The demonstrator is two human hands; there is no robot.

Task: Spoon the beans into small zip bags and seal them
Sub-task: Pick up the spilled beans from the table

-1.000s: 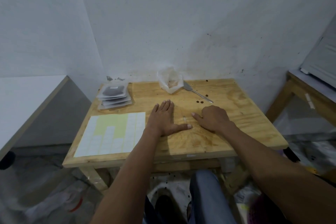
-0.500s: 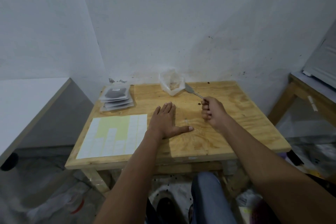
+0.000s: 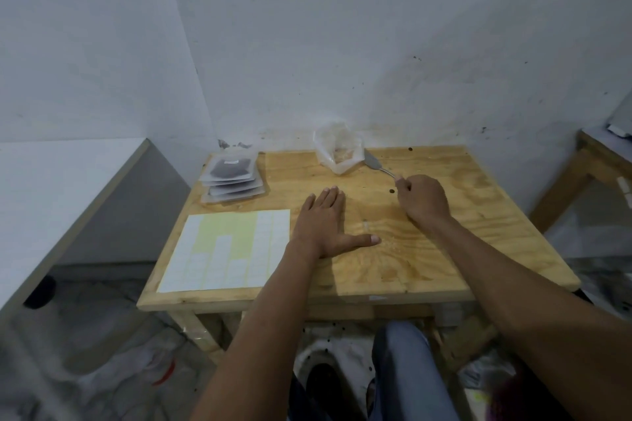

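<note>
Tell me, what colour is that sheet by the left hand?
White labels on pale yellow backing, seen in the head view.

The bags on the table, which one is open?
The clear bag standing by the wall beside the spoon is open at the top. The stacked bags lie flat.

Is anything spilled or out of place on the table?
Yes. A few loose beans lie on the bare table beside the spoon that the right hand grips, outside the bag.

One head-worn camera looks forward and down, near the wooden table (image 3: pixel 444 249) (wide-angle).
</note>
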